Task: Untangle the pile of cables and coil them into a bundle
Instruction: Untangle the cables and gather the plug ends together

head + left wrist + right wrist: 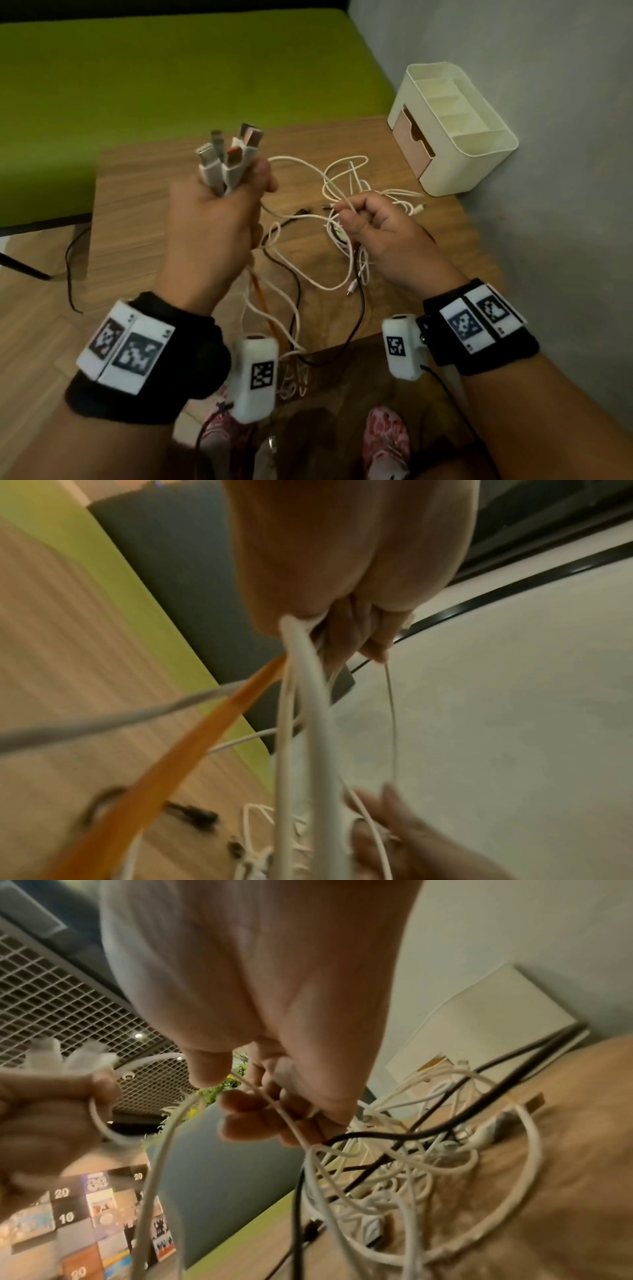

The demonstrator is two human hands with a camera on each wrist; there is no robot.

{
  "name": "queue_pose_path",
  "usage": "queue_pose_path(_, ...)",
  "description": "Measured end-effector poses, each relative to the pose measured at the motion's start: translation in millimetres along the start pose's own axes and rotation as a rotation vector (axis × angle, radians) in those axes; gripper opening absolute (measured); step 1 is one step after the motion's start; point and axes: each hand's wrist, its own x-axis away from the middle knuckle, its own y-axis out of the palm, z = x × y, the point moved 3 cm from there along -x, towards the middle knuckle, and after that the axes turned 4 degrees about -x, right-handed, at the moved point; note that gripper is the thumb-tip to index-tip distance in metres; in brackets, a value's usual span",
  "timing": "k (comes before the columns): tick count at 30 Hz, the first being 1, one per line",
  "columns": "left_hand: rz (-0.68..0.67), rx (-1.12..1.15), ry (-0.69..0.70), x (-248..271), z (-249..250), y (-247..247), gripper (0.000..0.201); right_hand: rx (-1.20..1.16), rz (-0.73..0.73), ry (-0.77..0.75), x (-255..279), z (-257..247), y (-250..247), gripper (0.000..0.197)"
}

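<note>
My left hand (219, 209) is raised above the wooden table (144, 212) and grips several cables just below their USB plugs (227, 154), which stick up out of the fist. White, black and orange cables (192, 739) hang down from that fist. My right hand (363, 219) pinches one thin white cable (274, 1107) between thumb and fingers, a little right of the left hand. Under it lies a tangle of white and black cables (346, 212) on the table. The tangled cables (404, 1158) show close in the right wrist view.
A cream desk organiser (455, 130) with a pink drawer stands at the table's back right, against a grey wall (548, 171). A green surface (171, 75) lies behind the table. A loose black cable (72, 270) hangs off the left side.
</note>
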Motion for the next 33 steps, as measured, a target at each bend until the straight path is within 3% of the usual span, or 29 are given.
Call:
queue_pose_path(4,-0.099,-0.564,-0.126,-3.1,-12.3,-6.8,0.022,-0.113,0.143,-0.047,-2.6,-8.0,-8.1,0.015)
queue_pose_path(6,-0.071,-0.659,-0.133,-1.2,-13.9,-5.8,0.033,-0.146,0.198,-0.094,-3.4,-12.9,-13.3,0.019)
queue_pose_path(10,0.019,-0.545,0.061,5.5,-5.2,2.4,0.041,0.116,0.170,-0.115,0.8,-14.2,-10.5,0.014)
queue_pose_path(14,-0.230,-0.581,0.218,13.2,-6.2,25.8,0.019,0.145,0.062,-0.163,5.2,-20.0,0.6,0.013)
queue_pose_path(17,-0.239,-0.570,0.205,11.8,-11.0,28.0,0.010,0.081,0.054,-0.196,8.4,-25.9,-2.7,0.011)
queue_pose_path(20,-0.135,-0.233,0.128,6.0,-2.3,13.1,0.014,0.092,0.026,-0.093,8.9,-13.7,-7.9,0.014)
queue_pose_path(23,-0.132,0.014,-0.020,-1.0,-3.9,-4.4,0.020,0.148,0.028,0.010,6.6,0.2,-13.3,0.019)
queue_pose_path(26,-0.139,-0.156,-0.097,-1.1,-9.8,-8.6,0.024,0.005,0.155,-0.031,3.5,-7.7,-21.0,0.018)
queue_pose_path(30,-0.102,-0.360,-0.062,0.6,-5.6,-5.6,0.018,-0.326,0.130,-0.076,1.5,-17.9,-19.0,0.019)
queue_pose_path(33,-0.108,-0.395,-0.006,5.6,-0.1,1.3,0.022,-0.242,0.099,-0.038,4.5,-17.1,-13.4,0.018)
